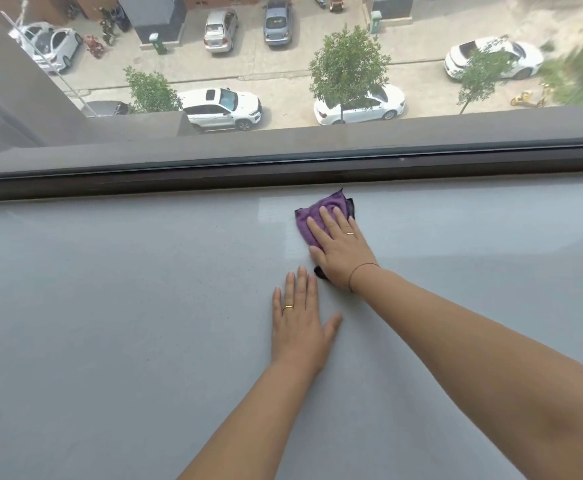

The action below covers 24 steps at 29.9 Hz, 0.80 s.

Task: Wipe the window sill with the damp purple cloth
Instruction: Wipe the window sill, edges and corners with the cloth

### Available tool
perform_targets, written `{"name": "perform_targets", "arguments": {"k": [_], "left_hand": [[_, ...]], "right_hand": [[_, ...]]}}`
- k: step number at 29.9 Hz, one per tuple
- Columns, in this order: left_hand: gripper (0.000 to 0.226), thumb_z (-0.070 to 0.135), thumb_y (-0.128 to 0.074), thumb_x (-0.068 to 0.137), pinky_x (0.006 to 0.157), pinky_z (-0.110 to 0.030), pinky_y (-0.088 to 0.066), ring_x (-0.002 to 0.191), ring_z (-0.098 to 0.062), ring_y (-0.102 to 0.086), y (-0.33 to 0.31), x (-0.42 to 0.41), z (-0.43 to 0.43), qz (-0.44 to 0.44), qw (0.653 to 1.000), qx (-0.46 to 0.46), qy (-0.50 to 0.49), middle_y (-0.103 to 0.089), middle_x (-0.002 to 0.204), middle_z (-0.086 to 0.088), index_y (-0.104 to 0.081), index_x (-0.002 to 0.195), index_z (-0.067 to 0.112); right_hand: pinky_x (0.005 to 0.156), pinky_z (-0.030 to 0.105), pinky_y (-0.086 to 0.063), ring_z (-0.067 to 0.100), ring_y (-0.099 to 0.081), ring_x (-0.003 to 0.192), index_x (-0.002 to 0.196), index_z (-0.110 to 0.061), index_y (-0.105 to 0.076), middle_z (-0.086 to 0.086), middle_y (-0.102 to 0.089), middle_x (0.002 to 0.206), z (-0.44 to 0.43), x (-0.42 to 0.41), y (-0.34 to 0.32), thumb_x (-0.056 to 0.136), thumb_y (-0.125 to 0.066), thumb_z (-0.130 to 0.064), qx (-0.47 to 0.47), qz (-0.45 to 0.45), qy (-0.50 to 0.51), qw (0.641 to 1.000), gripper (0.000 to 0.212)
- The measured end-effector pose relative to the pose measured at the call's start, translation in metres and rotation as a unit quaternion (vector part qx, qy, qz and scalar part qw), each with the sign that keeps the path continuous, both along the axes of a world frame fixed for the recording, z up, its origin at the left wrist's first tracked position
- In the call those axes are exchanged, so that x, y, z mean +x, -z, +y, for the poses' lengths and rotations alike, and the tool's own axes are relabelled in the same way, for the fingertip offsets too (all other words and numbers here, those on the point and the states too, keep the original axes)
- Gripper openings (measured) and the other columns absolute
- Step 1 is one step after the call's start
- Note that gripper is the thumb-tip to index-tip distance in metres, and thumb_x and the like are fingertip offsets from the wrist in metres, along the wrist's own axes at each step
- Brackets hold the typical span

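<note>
Right hand [340,249] presses flat, fingers spread, on the purple cloth [312,220]. Left hand [298,323] lies open on the grey window sill [110,306] just beside it. Dark window frame [179,180] runs beyond the cloth.

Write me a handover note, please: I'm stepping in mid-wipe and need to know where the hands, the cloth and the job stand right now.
Right hand: flat, palm down on the purple cloth, pressing it to the window sill near the dark window frame.
Left hand: open, flat on the bare sill, just in front of the cloth, holding nothing.
Done: a paler, shiny patch just left of the cloth looks freshly wiped.
Left: the rest of the sill looks matt and finely speckled on the left, so probably unwiped; I cannot tell for the right. Work outward from the cloth, along the frame edge and back toward you.
</note>
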<state>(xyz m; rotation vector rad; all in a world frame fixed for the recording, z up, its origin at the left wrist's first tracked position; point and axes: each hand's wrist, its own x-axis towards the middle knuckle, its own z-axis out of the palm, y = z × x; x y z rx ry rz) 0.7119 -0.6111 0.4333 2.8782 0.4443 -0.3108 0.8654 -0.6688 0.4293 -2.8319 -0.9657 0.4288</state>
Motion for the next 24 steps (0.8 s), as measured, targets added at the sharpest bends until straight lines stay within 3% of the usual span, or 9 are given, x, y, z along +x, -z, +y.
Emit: {"name": "perform_targets", "arguments": {"k": [3,8,12,16,19,21,24], "left_hand": [[0.078,0.058,-0.021,0.095,0.113,-0.037,0.020,0.143,-0.019,0.024,0.000,-0.004,0.001,-0.005,1.000,0.006,0.004,0.025,0.156,0.000,0.019,0.146,0.015],[0.077,0.058,-0.019,0.095,0.113,-0.035,0.020,0.141,-0.018,0.028,0.000,-0.009,0.001,-0.003,1.000,-0.005,0.004,0.027,0.155,-0.001,0.028,0.139,0.017],[0.077,0.057,-0.019,0.095,0.114,-0.034,0.018,0.142,-0.018,0.027,-0.001,-0.013,-0.005,-0.003,1.000,-0.008,0.001,0.027,0.155,-0.001,0.026,0.143,0.016],[0.080,0.058,-0.022,0.094,0.115,-0.035,0.016,0.143,-0.019,0.025,-0.003,-0.020,-0.011,0.009,1.000,-0.008,0.000,0.025,0.156,-0.001,0.021,0.146,0.016],[0.081,0.061,-0.023,0.093,0.116,-0.036,0.014,0.143,-0.018,0.024,-0.004,-0.029,-0.011,0.021,1.000,0.004,0.014,0.024,0.156,0.000,0.020,0.146,0.017],[0.081,0.062,-0.023,0.093,0.116,-0.038,0.012,0.144,-0.018,0.023,-0.005,-0.037,-0.010,0.032,0.999,0.011,0.021,0.024,0.156,0.001,0.019,0.147,0.018],[0.079,0.061,-0.021,0.093,0.116,-0.040,0.012,0.143,-0.020,0.023,-0.005,-0.049,-0.010,0.045,0.999,0.015,0.027,0.025,0.156,0.000,0.020,0.147,0.020]], "right_hand": [[0.118,0.036,0.008,0.018,0.011,0.147,0.151,-0.030,-0.003,-0.001,0.008,0.160,-0.039,0.017,0.001,0.100,-0.021,-0.044,-0.004,-0.018,0.010,1.000,0.056],[0.119,0.039,0.004,0.021,0.008,0.147,0.151,-0.025,-0.003,0.002,0.006,0.161,-0.120,0.039,-0.004,0.100,-0.019,-0.041,-0.035,-0.027,0.160,0.986,0.056],[0.119,0.042,0.005,0.028,0.010,0.147,0.152,-0.022,-0.001,0.008,0.008,0.160,-0.092,0.017,-0.008,0.100,-0.022,-0.039,-0.037,-0.011,0.244,0.969,0.059],[0.117,0.041,0.011,0.026,0.015,0.146,0.151,-0.025,0.000,0.006,0.012,0.160,-0.039,-0.042,-0.005,0.098,-0.023,-0.048,-0.009,0.000,0.103,0.995,0.062],[0.117,0.038,0.010,0.020,0.016,0.146,0.151,-0.030,0.001,0.001,0.013,0.160,-0.046,-0.054,-0.002,0.099,-0.020,-0.048,-0.015,-0.001,0.009,1.000,0.059],[0.118,0.037,0.009,0.017,0.014,0.146,0.151,-0.031,0.002,-0.002,0.011,0.160,-0.075,-0.043,-0.003,0.099,-0.019,-0.046,-0.022,-0.013,0.023,0.999,0.057],[0.119,0.038,0.007,0.017,0.012,0.147,0.151,-0.029,0.001,-0.001,0.011,0.160,-0.135,-0.026,-0.006,0.100,-0.018,-0.044,-0.036,-0.015,0.146,0.989,0.057]]}}
